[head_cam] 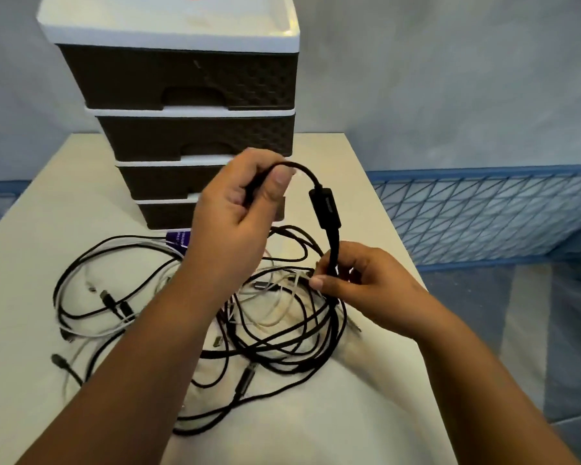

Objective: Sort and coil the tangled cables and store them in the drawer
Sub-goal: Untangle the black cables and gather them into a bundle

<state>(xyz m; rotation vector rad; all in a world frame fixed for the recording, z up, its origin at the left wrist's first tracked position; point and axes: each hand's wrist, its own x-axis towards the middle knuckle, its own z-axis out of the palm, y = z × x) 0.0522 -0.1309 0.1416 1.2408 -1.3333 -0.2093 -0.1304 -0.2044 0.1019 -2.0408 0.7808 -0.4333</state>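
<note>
A tangle of black and white cables (275,333) lies on the white table (366,414). My left hand (239,209) grips a black cable above the heap; the cable arches out of the fist down to a thick black adapter block (326,208). Below the block, my right hand (366,283) pinches the same black cable between thumb and fingers, just over the heap. A brown drawer unit (188,95) with white trim stands at the back of the table, all its drawers pushed in.
More black and white cable loops (91,297) with plugs spread over the table's left side. A purple label (178,239) lies by the drawer unit's base. A blue mesh rail (483,213) runs behind the table on the right, against a pale wall.
</note>
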